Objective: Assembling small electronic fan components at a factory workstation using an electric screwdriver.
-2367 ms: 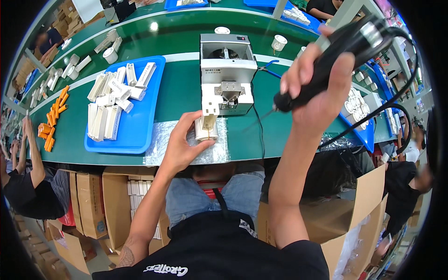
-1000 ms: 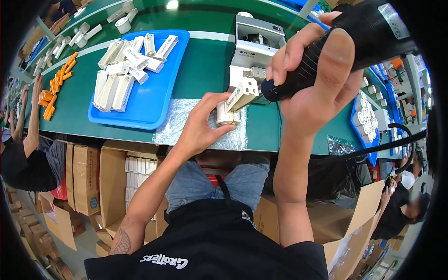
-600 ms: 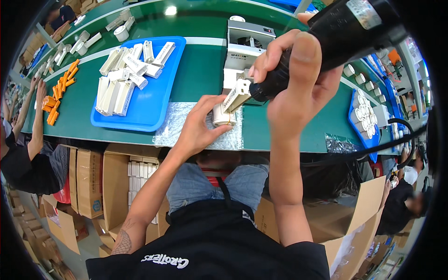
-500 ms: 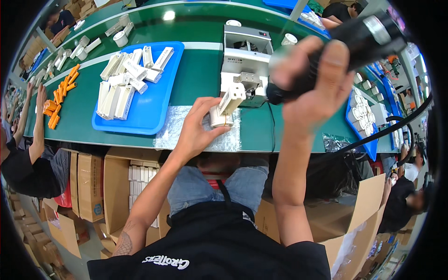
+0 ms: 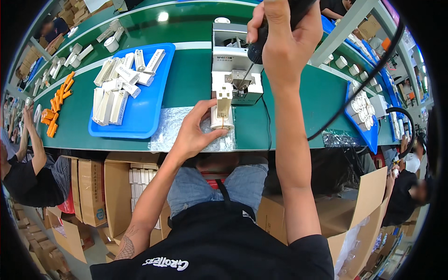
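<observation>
My left hand [image 5: 191, 133] is wrapped around the round base of a white plastic fitting [image 5: 224, 105], at the near edge of the bench. A narrow rectangular arm stands up from that base, and a thin orange-brown strand shows at its front. Up and to the right, my right hand [image 5: 290, 49] grips a black electric screwdriver [image 5: 256, 52]. Its slim bit slants down to the metal bracket at the front of a grey-white screw feeder [image 5: 228, 63]. Whether the bit tip touches a screw is too small to tell.
A blue tray [image 5: 161, 88] of white rectangular parts lies left, with orange tubes [image 5: 58, 100] beyond it. At right is a blue tray [image 5: 371, 140] of round white parts. The screwdriver's black cable [image 5: 345, 114] runs right. Open cartons [image 5: 357, 219] stand below the bench.
My right hand has brought the screwdriver leftward, and its bit now reaches the feeder's front bracket. The white fitting stays in my left hand, its upright arm turned more squarely toward me.
</observation>
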Tool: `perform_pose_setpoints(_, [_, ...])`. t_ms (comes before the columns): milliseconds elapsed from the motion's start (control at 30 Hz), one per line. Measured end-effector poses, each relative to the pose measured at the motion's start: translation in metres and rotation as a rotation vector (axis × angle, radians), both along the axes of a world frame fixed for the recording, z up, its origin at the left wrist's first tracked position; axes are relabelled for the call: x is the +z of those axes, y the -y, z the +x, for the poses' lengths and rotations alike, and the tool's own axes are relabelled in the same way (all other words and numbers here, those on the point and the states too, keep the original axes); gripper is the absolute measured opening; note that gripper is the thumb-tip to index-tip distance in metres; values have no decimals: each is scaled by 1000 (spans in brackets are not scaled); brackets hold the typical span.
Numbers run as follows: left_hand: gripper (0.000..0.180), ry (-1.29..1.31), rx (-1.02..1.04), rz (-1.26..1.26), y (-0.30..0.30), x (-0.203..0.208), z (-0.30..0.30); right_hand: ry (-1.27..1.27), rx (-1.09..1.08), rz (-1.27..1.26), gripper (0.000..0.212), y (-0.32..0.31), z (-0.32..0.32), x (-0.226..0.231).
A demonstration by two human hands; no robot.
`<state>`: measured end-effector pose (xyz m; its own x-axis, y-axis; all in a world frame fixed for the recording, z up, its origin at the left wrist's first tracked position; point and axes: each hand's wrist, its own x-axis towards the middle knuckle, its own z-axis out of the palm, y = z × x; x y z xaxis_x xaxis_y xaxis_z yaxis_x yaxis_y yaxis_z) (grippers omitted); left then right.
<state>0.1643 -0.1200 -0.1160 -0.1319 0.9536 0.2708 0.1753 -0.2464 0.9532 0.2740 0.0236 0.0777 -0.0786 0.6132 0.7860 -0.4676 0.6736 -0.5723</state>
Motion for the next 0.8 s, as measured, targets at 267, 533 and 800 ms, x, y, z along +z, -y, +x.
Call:
perform_pose_setpoints(267, [71,-55,31,-7,1,-2,-2,2,-13,-176,27,32,18,1])
perform_pose_setpoints(533, [60,-70,58,-10,3,7,0,-70,3,-152,54,77,23,4])
perform_pose_setpoints(800, [63,-72,45,-24,1,5,0,-39,243,194,30,39,20,-21])
